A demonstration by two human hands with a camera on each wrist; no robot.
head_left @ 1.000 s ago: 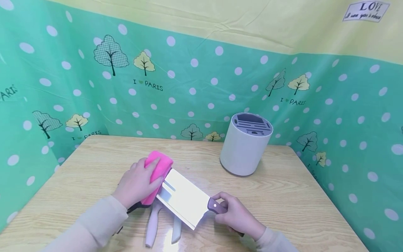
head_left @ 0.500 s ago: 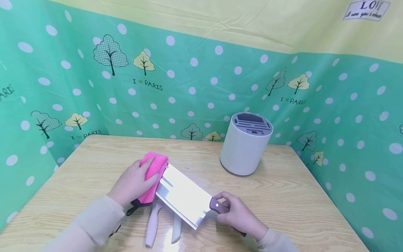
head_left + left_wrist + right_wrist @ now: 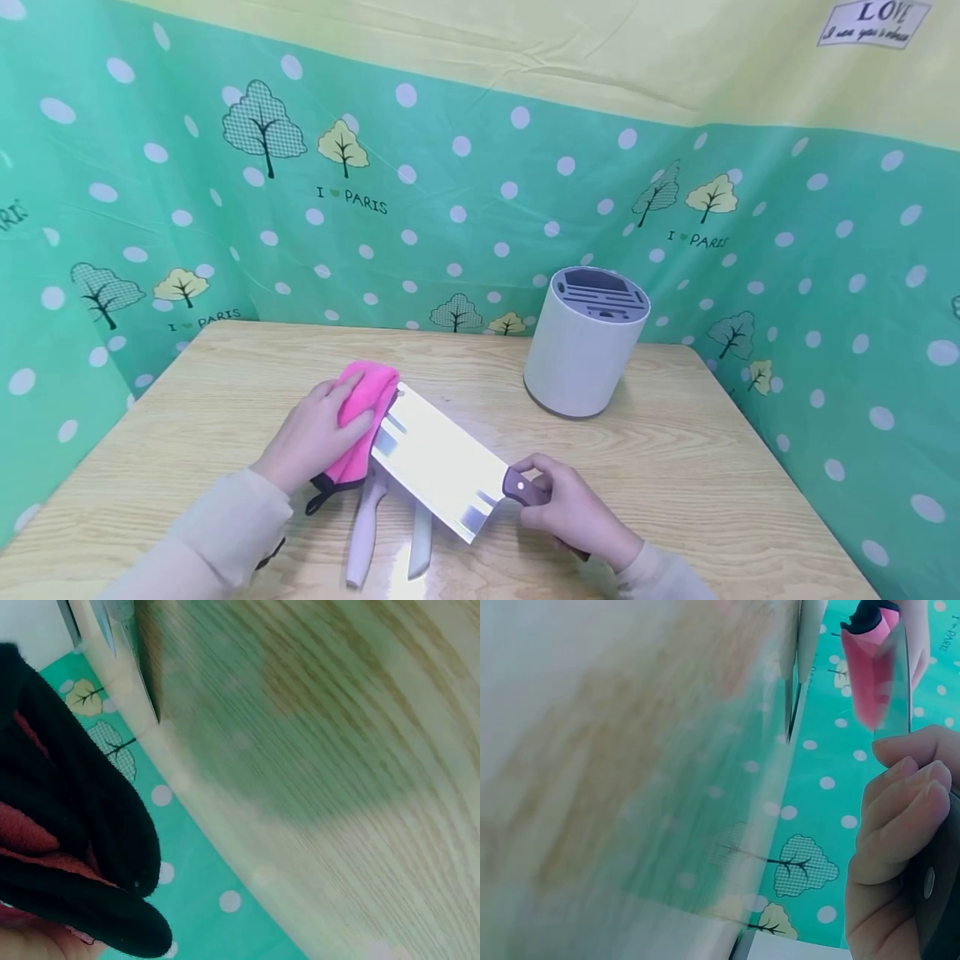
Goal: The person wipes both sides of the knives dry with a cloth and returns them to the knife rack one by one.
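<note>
My right hand (image 3: 573, 507) grips the dark handle (image 3: 522, 487) of a cleaver, whose broad shiny blade (image 3: 442, 462) slants up to the left above the table. My left hand (image 3: 315, 433) holds a folded pink towel (image 3: 366, 408) with black trim against the blade's far end. Part of that end is hidden by the towel. In the right wrist view, curled fingers of the right hand (image 3: 904, 840) wrap the handle, and the pink towel (image 3: 874, 667) lies behind the blade (image 3: 895, 686). The towel's black edging (image 3: 105, 795) fills the left of the left wrist view.
Under the cleaver lie a pale-handled utensil (image 3: 363, 537) and a pale blade-like piece (image 3: 421, 546). A dark tip (image 3: 272, 553) shows beside the left sleeve. A white cylindrical knife block (image 3: 583, 358) with a slotted top stands at the back right of the wooden table (image 3: 712, 467).
My left hand and the towel have slid left toward the blade's end, uncovering more of the blade. The right hand with the cleaver has shifted only slightly to the right.
</note>
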